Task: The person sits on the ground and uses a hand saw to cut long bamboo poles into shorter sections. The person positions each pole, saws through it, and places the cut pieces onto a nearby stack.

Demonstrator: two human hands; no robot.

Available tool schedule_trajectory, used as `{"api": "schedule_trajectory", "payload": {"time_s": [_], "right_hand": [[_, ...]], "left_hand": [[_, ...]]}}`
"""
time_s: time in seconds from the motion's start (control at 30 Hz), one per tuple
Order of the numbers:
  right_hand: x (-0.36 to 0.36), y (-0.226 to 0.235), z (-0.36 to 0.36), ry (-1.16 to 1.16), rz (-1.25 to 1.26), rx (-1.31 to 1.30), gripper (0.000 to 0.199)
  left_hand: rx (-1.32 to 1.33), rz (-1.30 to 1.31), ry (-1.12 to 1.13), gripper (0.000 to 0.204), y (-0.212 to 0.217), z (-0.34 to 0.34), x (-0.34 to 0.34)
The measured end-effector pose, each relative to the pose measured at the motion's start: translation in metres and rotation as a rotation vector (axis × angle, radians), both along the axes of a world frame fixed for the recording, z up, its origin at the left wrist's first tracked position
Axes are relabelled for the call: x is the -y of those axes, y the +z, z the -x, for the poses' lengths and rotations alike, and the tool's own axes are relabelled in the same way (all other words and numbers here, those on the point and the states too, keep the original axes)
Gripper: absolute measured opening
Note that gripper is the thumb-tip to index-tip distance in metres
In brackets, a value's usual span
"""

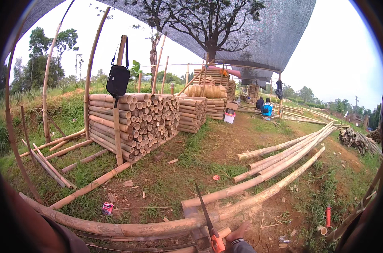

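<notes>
Neither my left hand nor my right hand shows its fingers here. Dark, blurred shapes that may be my sleeves fill the lower left and lower right corners. A handsaw [218, 243] with an orange handle leans at the lower middle, its dark blade pointing up across a long bamboo pole [149, 229]. No hand is seen on the saw. Right of its handle, a bare foot [240, 231] below a grey cuff rests by the cut end of a short bamboo piece [224, 232]. The long pole lies across a wooden support [192, 213] and curves away to the right.
Several bamboo poles [259, 179] lie to the right. A large stack of cut bamboo [153, 122] stands at left, with a black bag [118, 80] hung on a post. A red bottle-like object [328, 217] is at right. A person in blue [267, 109] sits far off.
</notes>
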State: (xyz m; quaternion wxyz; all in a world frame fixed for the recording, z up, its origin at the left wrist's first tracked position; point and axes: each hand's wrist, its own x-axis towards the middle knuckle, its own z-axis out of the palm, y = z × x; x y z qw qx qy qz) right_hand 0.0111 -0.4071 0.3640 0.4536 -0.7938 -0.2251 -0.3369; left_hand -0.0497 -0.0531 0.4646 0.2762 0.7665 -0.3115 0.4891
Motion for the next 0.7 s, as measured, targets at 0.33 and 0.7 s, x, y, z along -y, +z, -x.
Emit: {"api": "schedule_trajectory", "payload": {"time_s": [0.33, 0.7], "right_hand": [[0.045, 0.021, 0.024, -0.172, 0.135, 0.114, 0.055], [0.042, 0.049, 0.119, -0.239, 0.314, 0.45, 0.059]], "left_hand": [[0.045, 0.015, 0.007, 0.073, -0.031, -0.008, 0.01], [0.474, 0.115, -0.174, 0.072, -0.021, -0.003, 0.036]]}}
